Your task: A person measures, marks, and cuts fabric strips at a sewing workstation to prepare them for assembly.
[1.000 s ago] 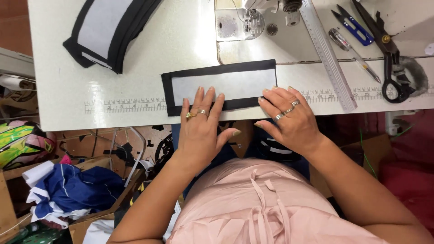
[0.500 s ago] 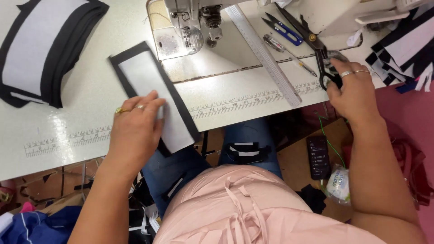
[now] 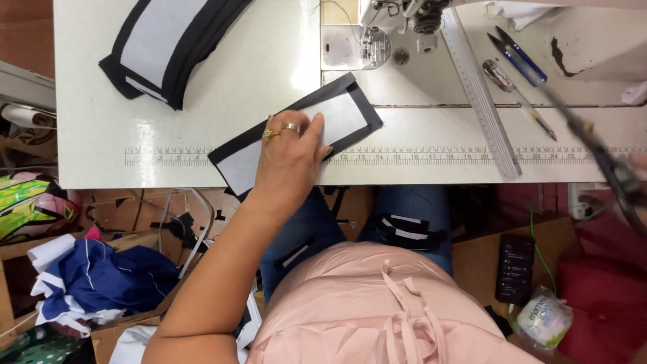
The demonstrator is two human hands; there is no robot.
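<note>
Her left hand (image 3: pixel 291 158) lies flat, fingers spread, pinning the limp, light black-bordered fabric panel (image 3: pixel 296 131), best gripped by the stiffer border beyond her fingertips.

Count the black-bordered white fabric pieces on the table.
2 clearly visible: one lies flat under the left hand, the fabric panel; the other is a curved stack at the table's far left, which may hide more layers.

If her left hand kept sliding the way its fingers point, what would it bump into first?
The left hand, flat on the black-edged white fabric panel, points up and right. It would probably first meet the sewing machine's metal plate, though depth is unclear.
</note>
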